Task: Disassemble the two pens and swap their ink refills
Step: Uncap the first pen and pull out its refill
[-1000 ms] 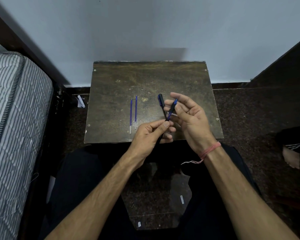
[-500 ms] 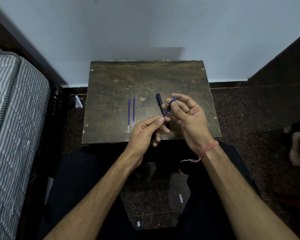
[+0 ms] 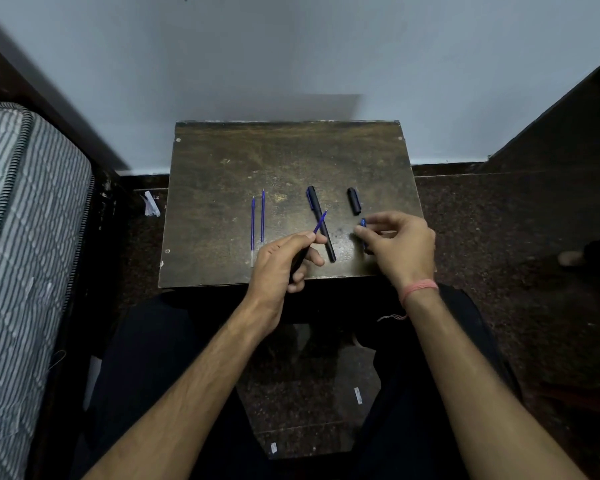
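Note:
My left hand [image 3: 284,261] grips a black pen barrel with a blue refill [image 3: 320,221] sticking out of its upper end. A second black pen [image 3: 321,223], capped, lies on the small wooden table [image 3: 222,161] just right of that hand. My right hand [image 3: 399,244] pinches a small blue-and-black pen piece [image 3: 363,224] low over the table's right side. A black cap [image 3: 354,201] lies beyond it. Two loose blue refills [image 3: 257,223] lie side by side left of centre.
A striped mattress [image 3: 21,237] stands at the left. The wall [image 3: 291,57] is behind the table. My legs in dark trousers [image 3: 153,375] sit under the table's near edge, with dark speckled floor [image 3: 499,220] on both sides.
My hands have separated. The right hand moved right with a small pen piece, and the left keeps the barrel with the refill showing. A black cap now lies uncovered at the right.

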{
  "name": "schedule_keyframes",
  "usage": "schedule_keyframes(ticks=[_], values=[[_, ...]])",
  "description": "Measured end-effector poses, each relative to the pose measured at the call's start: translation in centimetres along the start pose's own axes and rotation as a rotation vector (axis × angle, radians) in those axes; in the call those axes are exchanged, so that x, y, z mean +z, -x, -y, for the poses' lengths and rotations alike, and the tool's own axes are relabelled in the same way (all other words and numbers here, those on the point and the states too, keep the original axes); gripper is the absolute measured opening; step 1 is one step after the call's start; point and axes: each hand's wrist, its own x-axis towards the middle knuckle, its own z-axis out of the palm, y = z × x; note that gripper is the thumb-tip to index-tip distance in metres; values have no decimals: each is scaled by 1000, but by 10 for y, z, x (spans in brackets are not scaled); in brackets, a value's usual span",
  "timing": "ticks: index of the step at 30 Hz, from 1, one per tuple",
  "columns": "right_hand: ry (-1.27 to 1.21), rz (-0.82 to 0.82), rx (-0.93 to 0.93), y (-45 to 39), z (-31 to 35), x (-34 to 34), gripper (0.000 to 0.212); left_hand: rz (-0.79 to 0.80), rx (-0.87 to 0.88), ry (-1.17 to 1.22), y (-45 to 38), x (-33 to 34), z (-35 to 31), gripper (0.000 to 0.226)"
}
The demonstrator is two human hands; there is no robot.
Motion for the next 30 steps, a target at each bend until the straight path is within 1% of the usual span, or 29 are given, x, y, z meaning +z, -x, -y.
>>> schedule_keyframes(ticks=[3,6,13,17,20,21,22,24,25,26,28,30], values=[[188,-69,-66,1,5,5,24,-4,4,-6,1,-2,0,24],[250,-88,-115,0,7,8,25,-14,5,-5,1,-1,0,25],[253,-103,-152,2,11,7,27,-11,-1,-7,-1,0,2,24],[257,-172,-172,5,12,1,29,-11,-2,-2,-2,0,3,25],[234,-203,-233,13,16,2,24,-16,-7,-2,-3,1,3,25],[174,-185,-271,17,18,5,21,-18,-8,-5,-3,1,3,25],[70,-125,-299,23,21,9,20,-18,-9,-10,-3,2,3,25],[-163,99,-275,33,25,18,22,-23,-14,-13,-2,4,2,26],[-243,206,-245,36,26,22,21,-30,-18,-4,-2,5,1,28],[-292,272,-218,37,26,26,17,-41,-23,6,-1,5,0,29],[-347,303,-172,36,24,30,10,-53,-32,14,-1,5,-2,26],[-426,323,-131,34,23,31,13,-49,-32,6,0,5,-3,24]])
